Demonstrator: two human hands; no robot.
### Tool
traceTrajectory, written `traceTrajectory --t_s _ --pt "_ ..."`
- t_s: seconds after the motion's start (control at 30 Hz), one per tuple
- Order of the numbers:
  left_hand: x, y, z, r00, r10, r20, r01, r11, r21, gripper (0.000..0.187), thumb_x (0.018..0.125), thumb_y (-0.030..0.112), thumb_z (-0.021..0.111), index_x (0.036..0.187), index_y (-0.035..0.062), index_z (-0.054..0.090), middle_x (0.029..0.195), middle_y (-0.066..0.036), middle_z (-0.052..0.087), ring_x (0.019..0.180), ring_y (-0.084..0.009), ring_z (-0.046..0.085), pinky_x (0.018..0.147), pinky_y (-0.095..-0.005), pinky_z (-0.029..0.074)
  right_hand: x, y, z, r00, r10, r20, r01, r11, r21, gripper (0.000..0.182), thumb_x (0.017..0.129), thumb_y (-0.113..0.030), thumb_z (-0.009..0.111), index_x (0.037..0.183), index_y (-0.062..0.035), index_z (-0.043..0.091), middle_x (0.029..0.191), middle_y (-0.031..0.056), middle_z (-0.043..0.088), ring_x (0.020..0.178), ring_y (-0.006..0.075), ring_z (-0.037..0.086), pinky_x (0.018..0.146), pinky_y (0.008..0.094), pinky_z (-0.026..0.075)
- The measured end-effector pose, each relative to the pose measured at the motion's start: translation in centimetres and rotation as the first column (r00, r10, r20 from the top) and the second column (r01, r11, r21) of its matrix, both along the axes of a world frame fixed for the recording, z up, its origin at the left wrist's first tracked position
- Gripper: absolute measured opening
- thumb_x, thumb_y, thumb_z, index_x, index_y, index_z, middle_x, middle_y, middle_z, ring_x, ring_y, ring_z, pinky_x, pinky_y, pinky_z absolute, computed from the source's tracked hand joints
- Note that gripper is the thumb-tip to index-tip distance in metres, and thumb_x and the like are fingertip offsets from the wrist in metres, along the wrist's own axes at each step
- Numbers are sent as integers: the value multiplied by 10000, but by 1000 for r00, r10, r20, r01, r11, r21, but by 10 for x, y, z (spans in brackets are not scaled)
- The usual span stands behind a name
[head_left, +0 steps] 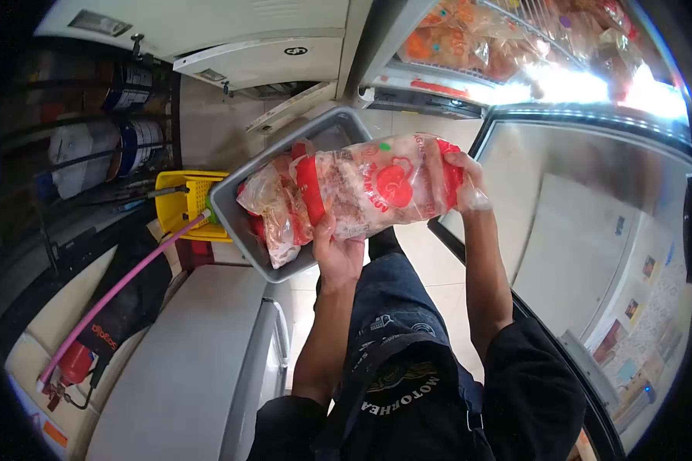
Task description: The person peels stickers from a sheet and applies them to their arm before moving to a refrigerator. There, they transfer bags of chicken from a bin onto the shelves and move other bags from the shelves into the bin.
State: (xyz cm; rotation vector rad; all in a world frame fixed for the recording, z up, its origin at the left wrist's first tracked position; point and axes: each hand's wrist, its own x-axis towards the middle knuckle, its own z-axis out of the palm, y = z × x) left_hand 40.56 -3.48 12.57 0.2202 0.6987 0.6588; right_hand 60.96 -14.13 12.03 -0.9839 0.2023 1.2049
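Red-printed plastic pack (388,183) lies between both hands, overlapping the grey bin (332,137); left grip (338,255) grasps its near edge, right grip (469,184) its right end.

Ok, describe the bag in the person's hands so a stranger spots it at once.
Start at the gray bin beside the yellow bucket. A long clear bag extends rightward past its rim, held by the left hand and right hand. Unlike the bagged items in the bin, it shows a large round red print.
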Motion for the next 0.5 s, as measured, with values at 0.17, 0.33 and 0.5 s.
traceTrajectory --t_s 0.17,0.33,0.5 --pt "-31 -19 -72 940 -130 -317 222 936 274 564 821 221 560 1339 81 385 1291 -80 482 1184 -236 469 976 -408 405 0 -20 11 944 -145 -297 220 947 236 718 899 -579 404 1308 10 417 1202 181 556 1092 258 561 952 365 452" --pt "56 -18 0 935 -139 -328 280 854 438 669 787 63 589 1375 17 273 1246 -125 468 1137 -244 469 982 -366 373 -29 -81 -1 881 -469 -60 459 817 349 845 854 -651 391 1426 -44 250 1464 121 300 1343 273 296 1113 423 214" --pt "116 -24 50 902 -295 -316 428 704 566 674 772 155 649 1316 -31 297 1189 -102 470 1091 -192 467 959 -330 373 22 -93 55 538 -417 732 484 864 137 917 725 -507 705 1350 42 320 1315 150 451 1221 248 443 1041 380 331"
